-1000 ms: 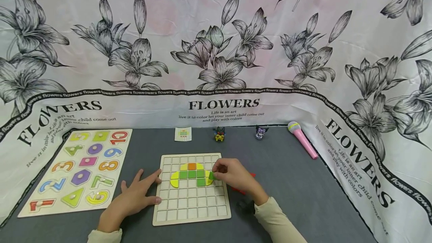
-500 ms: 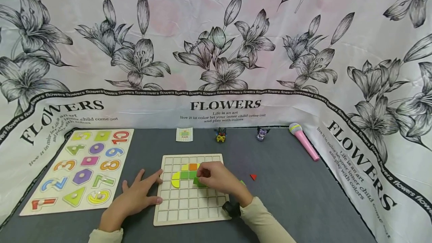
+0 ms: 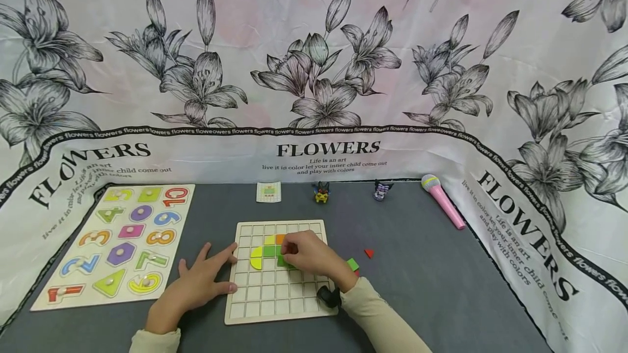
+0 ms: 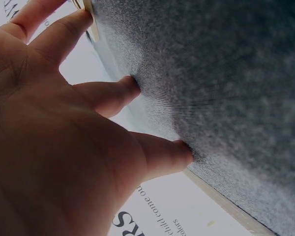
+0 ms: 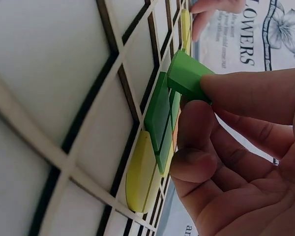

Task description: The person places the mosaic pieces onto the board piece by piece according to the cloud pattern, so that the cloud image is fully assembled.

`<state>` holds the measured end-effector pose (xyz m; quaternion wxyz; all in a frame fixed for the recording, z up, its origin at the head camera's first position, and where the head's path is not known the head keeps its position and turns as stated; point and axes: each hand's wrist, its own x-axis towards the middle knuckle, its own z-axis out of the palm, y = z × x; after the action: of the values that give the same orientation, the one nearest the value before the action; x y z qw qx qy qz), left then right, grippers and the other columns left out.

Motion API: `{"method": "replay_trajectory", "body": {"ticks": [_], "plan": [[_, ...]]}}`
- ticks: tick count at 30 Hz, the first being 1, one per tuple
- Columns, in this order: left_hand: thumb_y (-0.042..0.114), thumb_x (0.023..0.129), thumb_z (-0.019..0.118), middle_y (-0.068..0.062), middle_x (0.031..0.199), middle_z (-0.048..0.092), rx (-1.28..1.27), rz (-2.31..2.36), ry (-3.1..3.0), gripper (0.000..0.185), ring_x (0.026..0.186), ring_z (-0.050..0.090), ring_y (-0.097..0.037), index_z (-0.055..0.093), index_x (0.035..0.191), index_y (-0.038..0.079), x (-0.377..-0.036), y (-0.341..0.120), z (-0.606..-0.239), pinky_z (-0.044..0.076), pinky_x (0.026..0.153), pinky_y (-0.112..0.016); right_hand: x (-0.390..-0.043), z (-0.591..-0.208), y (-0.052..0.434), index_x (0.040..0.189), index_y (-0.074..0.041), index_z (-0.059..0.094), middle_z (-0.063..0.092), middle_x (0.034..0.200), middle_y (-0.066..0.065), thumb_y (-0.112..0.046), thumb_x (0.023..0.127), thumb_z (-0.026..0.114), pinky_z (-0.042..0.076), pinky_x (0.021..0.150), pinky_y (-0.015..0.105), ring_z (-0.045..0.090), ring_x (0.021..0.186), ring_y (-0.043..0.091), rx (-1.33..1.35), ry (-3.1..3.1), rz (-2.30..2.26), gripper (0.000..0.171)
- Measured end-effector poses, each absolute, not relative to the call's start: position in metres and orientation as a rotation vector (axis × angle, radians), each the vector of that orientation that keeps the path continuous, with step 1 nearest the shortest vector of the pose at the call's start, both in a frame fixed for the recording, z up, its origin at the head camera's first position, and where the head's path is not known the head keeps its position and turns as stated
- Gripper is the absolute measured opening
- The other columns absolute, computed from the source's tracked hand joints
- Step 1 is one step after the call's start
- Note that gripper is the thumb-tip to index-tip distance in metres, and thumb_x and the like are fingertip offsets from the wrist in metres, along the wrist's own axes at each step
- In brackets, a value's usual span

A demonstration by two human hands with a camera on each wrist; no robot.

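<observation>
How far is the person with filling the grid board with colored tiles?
Only a small cluster sits near the top of the grid board: yellow, orange and green tiles. Most cells are bare. The right hand pinches a green tile just above the board, not seated yet. The left hand rests at the board's left edge. A green piece and a red triangle lie beside it.

Left hand (image 3: 196, 287), cream-sleeved forearm angled inward, palm down with fingers spread straight and fingertips (image 4: 130, 83) pressed flat; right hand (image 3: 309, 255), cream-sleeved forearm reaching forward-left, fingers curled with thumb and forefinger (image 5: 250, 96) pinching, dark band at wrist.
</observation>
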<state>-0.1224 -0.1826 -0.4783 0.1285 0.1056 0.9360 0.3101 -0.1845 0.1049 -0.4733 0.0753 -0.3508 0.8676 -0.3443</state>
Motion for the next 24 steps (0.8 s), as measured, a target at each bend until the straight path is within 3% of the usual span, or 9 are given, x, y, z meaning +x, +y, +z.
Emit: {"method": "replay_trajectory", "body": {"ticks": [9,17,24], "plan": [[0.028,0.086,0.091,-0.006,0.141,0.067,0.319,0.909,2.717,0.094,0.155,0.009,-0.062,0.043,0.163,0.007,-0.123,-0.181,-0.477,-0.005,0.104,-0.092,-0.185,-0.471,0.100,0.094,-0.007,0.075,0.068,0.083,-0.004,0.003,0.096,0.072,0.049,0.068,0.024,0.055,0.070,0.003,-1.072,2.601,-1.017,0.011],[0.028,0.086,0.091,-0.006,0.142,0.067,0.320,0.922,2.714,0.094,0.156,0.008,-0.061,0.043,0.164,0.008,-0.123,-0.180,-0.477,-0.006,0.104,-0.092,-0.183,-0.473,0.098,0.087,-0.009,0.073,0.059,0.079,-0.005,0.004,0.094,0.076,0.042,0.066,0.025,0.048,0.072,0.007,-1.167,2.663,-0.902,0.015],[0.028,0.086,0.091,-0.008,0.144,0.065,0.299,0.904,2.716,0.094,0.156,0.008,-0.061,0.043,0.163,0.008,-0.123,-0.182,-0.478,-0.005,0.104,-0.092,-0.179,-0.479,0.092,0.086,-0.009,0.076,0.066,0.078,-0.005,0.008,0.092,0.073,0.046,0.063,0.018,0.052,0.066,0.000,-1.211,2.617,-0.876,0.019]]}}
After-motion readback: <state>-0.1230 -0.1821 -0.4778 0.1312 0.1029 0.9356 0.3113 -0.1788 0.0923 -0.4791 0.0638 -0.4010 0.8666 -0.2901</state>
